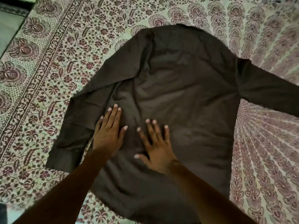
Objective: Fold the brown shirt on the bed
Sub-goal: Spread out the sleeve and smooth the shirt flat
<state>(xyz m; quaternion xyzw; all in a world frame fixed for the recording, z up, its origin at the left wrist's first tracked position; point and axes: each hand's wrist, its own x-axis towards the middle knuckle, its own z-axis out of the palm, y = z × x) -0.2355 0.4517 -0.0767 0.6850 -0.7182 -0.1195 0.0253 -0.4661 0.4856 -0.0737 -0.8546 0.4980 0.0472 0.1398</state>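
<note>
Both hands' fingers (pixel 115 115) flat, brown shirt (pixel 186 88) beneath

No words, labels, brands or numbers can be read anywhere here; the bedsheet (pixel 48 62) carries only floral patterning.

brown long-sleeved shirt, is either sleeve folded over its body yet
No, the brown long-sleeved shirt lies flat with both sleeves spread outward on the patterned bedsheet.

Brown shirt (pixel 178 88): long-sleeved, dark, spread flat and unfolded on the patterned bed (pixel 48 62), wrinkled. Both palms rest flat on its lower body. One sleeve lies outboard of the left hand (pixel 107 135), the other extends well beyond the right hand (pixel 156 147).
</note>
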